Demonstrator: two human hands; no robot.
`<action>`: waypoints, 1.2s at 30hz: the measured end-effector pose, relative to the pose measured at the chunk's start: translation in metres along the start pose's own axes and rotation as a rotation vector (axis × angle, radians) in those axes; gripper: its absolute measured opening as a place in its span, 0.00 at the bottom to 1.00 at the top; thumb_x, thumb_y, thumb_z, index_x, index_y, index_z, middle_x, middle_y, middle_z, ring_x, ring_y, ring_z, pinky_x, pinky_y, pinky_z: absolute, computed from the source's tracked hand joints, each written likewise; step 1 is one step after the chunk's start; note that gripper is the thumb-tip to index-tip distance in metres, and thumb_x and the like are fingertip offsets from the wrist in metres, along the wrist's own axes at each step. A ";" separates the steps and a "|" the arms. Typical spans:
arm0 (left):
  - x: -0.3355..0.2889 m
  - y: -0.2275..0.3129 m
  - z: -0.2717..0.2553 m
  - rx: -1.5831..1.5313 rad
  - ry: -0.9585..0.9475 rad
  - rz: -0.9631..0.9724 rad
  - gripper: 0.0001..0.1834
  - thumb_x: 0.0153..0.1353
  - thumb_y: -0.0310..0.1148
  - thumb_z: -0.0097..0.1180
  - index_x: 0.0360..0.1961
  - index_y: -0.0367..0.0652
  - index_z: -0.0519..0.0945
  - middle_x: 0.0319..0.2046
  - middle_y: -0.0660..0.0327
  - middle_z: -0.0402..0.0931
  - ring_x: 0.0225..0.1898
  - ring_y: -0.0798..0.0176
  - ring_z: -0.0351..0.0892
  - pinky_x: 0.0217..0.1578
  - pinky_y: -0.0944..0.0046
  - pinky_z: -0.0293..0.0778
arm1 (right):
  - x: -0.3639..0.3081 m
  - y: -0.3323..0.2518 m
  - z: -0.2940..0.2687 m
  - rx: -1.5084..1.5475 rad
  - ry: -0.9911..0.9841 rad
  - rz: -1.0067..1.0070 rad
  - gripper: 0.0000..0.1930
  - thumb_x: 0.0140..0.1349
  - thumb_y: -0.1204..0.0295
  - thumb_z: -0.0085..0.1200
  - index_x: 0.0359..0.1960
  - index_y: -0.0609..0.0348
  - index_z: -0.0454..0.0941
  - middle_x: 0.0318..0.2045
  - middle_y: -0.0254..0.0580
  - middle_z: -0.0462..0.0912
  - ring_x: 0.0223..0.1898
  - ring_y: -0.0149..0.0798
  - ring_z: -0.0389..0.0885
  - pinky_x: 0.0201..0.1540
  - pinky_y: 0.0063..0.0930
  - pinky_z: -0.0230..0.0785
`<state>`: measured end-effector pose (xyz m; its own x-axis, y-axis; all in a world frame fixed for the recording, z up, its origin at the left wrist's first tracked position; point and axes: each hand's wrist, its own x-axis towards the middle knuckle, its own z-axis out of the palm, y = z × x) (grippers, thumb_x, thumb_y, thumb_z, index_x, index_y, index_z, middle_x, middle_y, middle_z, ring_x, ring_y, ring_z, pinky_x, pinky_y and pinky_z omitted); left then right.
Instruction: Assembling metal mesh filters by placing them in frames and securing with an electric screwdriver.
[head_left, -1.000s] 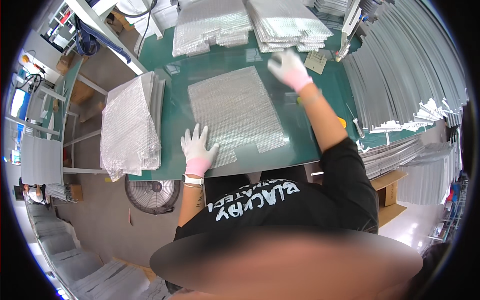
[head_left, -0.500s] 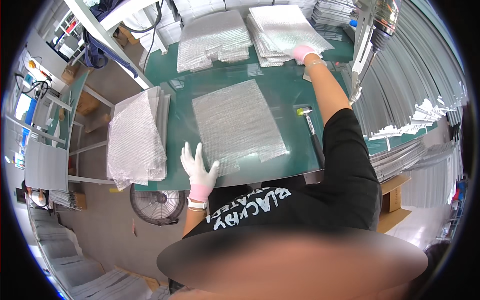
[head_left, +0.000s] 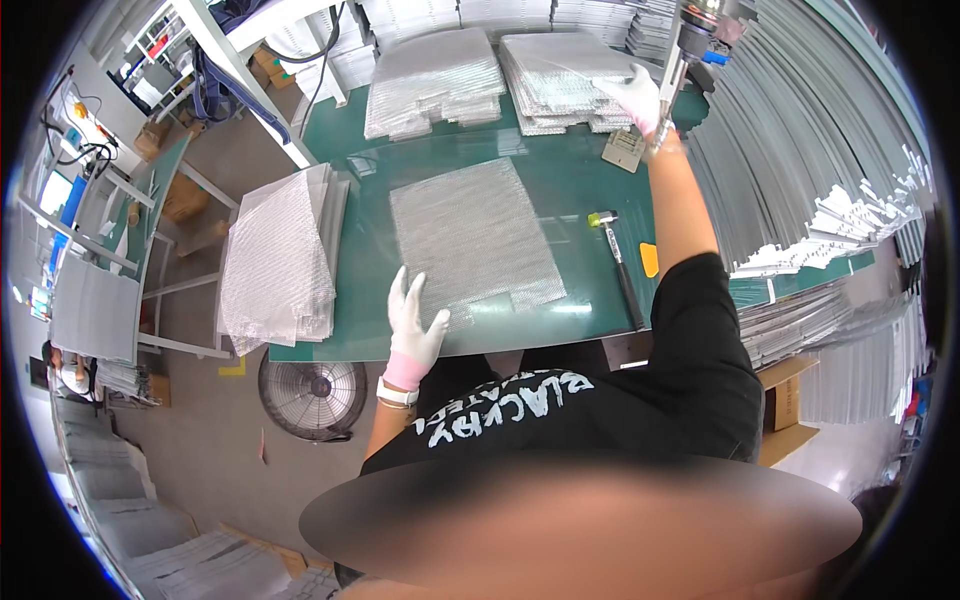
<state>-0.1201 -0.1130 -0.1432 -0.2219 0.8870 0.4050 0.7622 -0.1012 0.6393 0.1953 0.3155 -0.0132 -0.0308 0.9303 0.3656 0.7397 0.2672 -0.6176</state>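
A translucent, finely textured sheet [head_left: 478, 235], notched along its near edge, lies flat on the green table. My left hand [head_left: 413, 325], in a white glove with a pink cuff, is at its near left corner with fingers spread, holding nothing. Whether the fingertips touch the sheet is unclear. At the back, my right hand [head_left: 640, 98], gloved alike, reaches to the right side of a stack of similar sheets [head_left: 560, 80]. Its thumb and fingers are apart, and the fingertips rest on or just over the top sheet. A second stack [head_left: 435, 85] stands left of that one.
More sheets [head_left: 275, 260] are piled at the table's left edge. A mallet [head_left: 622, 270] with a yellow-green head lies right of the flat sheet, near a yellow piece [head_left: 649, 260] and a small beige card [head_left: 623, 150]. A metal tool [head_left: 680, 75] hangs beside my right wrist.
My right hand has moved right, from the stack's front corner to its side. The top sheet there now lies squarer on the stack. My left hand has shifted slightly toward the flat sheet.
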 end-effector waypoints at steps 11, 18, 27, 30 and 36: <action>0.047 0.037 0.044 -0.364 -0.263 0.001 0.30 0.65 0.37 0.58 0.67 0.41 0.68 0.72 0.46 0.54 0.74 0.46 0.52 0.72 0.52 0.51 | -0.074 0.046 0.051 1.582 -0.032 0.395 0.13 0.63 0.87 0.49 0.48 0.63 0.73 0.35 0.46 0.79 0.29 0.39 0.79 0.35 0.31 0.77; 0.037 0.028 0.054 -0.822 -0.440 -0.116 0.32 0.69 0.43 0.56 0.68 0.36 0.66 0.70 0.48 0.61 0.71 0.50 0.60 0.71 0.53 0.55 | -0.161 -0.016 0.009 1.375 0.009 -0.088 0.20 0.64 0.81 0.55 0.59 0.66 0.75 0.39 0.36 0.80 0.42 0.30 0.79 0.50 0.27 0.75; 0.032 0.084 0.037 -1.144 0.157 -0.144 0.20 0.75 0.26 0.41 0.66 0.37 0.66 0.59 0.48 0.73 0.52 0.53 0.81 0.56 0.56 0.77 | -0.331 -0.069 0.021 0.914 -0.408 -0.308 0.19 0.62 0.83 0.52 0.55 0.67 0.79 0.55 0.45 0.81 0.54 0.33 0.79 0.55 0.25 0.73; 0.026 0.075 0.022 -1.064 0.474 -0.321 0.20 0.75 0.29 0.43 0.67 0.40 0.66 0.60 0.48 0.73 0.51 0.55 0.82 0.48 0.61 0.81 | -0.327 -0.067 0.008 1.104 -0.353 0.087 0.14 0.65 0.83 0.52 0.51 0.67 0.81 0.45 0.42 0.86 0.44 0.31 0.84 0.50 0.24 0.75; 0.017 0.032 -0.034 -0.907 0.302 -0.308 0.23 0.72 0.25 0.48 0.66 0.31 0.65 0.52 0.53 0.79 0.49 0.64 0.80 0.52 0.66 0.75 | -0.291 -0.047 -0.010 0.602 0.199 -0.209 0.23 0.63 0.80 0.55 0.62 0.66 0.72 0.51 0.44 0.80 0.50 0.33 0.77 0.56 0.27 0.68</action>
<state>-0.1202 -0.1168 -0.0941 -0.5723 0.7936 0.2067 -0.0779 -0.3035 0.9496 0.1762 0.0296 -0.0831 0.0346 0.7952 0.6054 0.2256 0.5839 -0.7798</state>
